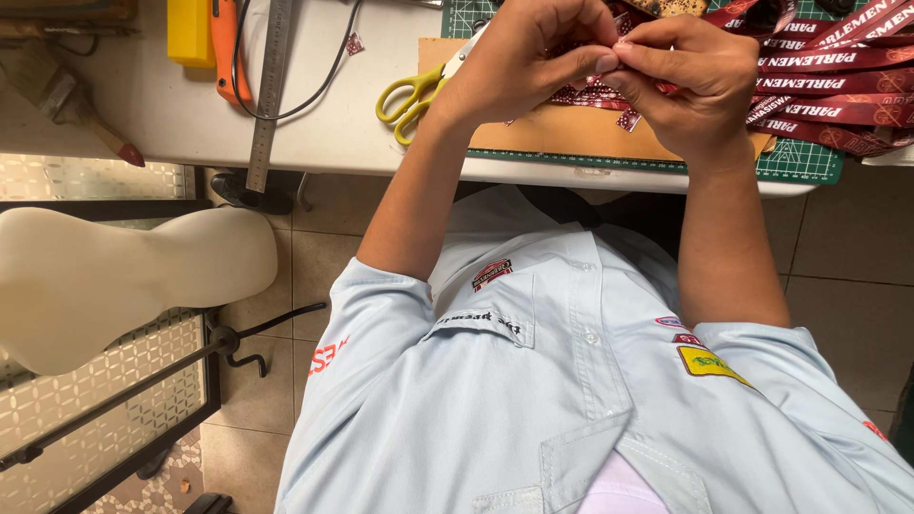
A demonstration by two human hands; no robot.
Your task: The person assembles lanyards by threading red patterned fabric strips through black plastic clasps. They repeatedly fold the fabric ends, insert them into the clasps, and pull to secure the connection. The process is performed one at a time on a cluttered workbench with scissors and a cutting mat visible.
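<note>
The left hand (519, 62) and the right hand (690, 81) meet above the table edge. Both hands are curled in, and their fingertips (609, 59) press together on a small end of a dark red ribbon (590, 93). Each hand pinches it; neither is spread flat.

The ribbon looks thin, soft and very light. It would bend and flop easily, and it is likely a bit slippery, so a tight pinch near the end, with thumb and first finger, seems the best hold. It does not look like it can break.

Under the hands lies a brown sheet (562, 133) on a green cutting mat (804, 162). More red ribbons (838, 90) pile up just beside the right hand. Yellow scissors (409, 95) lie near the left hand. Farther off are a metal ruler (269, 86) and a brush (71, 100) on the white table (181, 124).
</note>
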